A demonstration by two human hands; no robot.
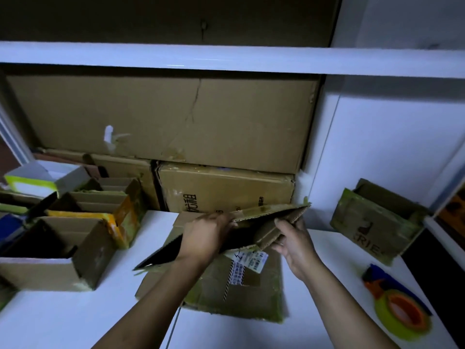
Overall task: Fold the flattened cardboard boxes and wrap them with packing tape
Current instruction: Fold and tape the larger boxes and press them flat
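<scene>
Both hands hold a flattened brown cardboard box [266, 215] above the white table, partly spread so its dark inside shows. My left hand [206, 238] grips its upper edge near the middle. My right hand [294, 244] pinches a corrugated flap at the box's right end. Under it lies another flattened box [241, 293] with a printed shipping label [249, 264]. A tape dispenser with a yellowish roll and orange core [400, 312] lies at the right on the table.
Several open folded boxes [75, 250] stand at the left. A taped box [375, 222] sits at the right against the wall. Large cartons [226, 187] are stacked at the back under a white shelf [226, 57]. White table surface [75, 318] lies in front.
</scene>
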